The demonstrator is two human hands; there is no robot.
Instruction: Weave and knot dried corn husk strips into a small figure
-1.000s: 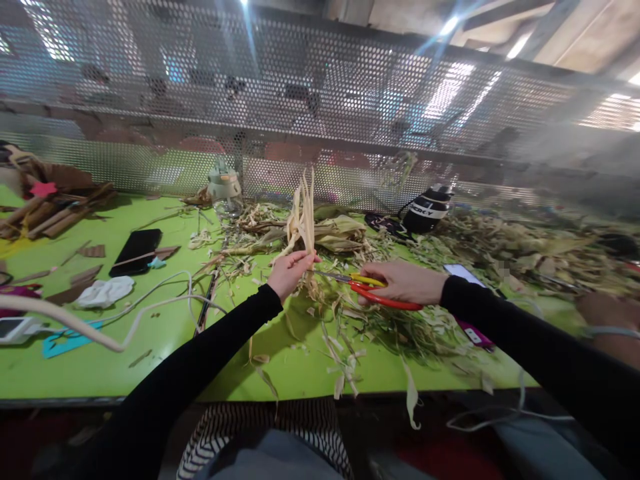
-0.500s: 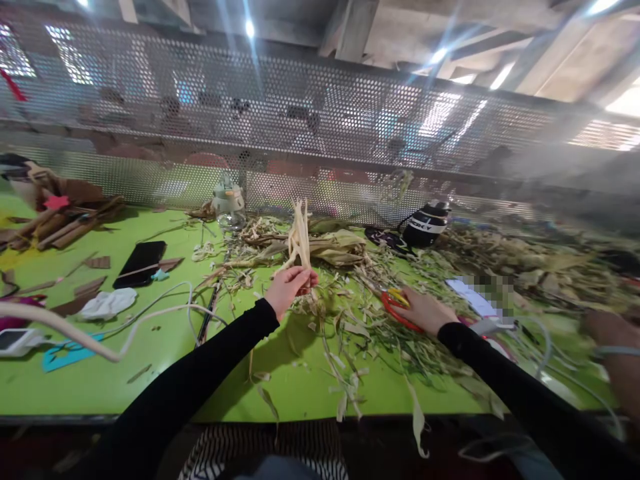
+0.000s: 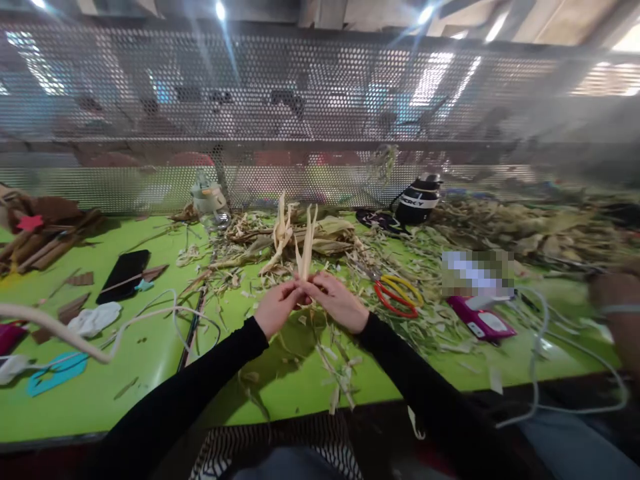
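Note:
My left hand [image 3: 279, 305] and my right hand [image 3: 337, 301] meet over the middle of the table, fingers closed around the base of a pale corn husk [image 3: 308, 243]. Its upper strips stand up and fork apart. Just behind it, another pale twisted piece of husk [image 3: 281, 233] rises; whether it joins the held one I cannot tell. Scissors with red and yellow handles [image 3: 397, 297] lie among the scraps to the right of my right hand. A heap of dry husks [image 3: 330, 233] lies beyond my hands.
A perforated metal screen [image 3: 250, 120] closes off the far edge. On the left are a phone [image 3: 125, 275], cables and brown cardboard pieces. A clear bottle [image 3: 213, 203], a black flask [image 3: 419, 200] and a magenta device [image 3: 483, 321] also stand or lie here. Another person's arm [image 3: 613, 307] is at far right.
My right hand has let go of the scissors, leaving them on the table, and moved left to join my left hand at the husk. The view has shifted slightly.

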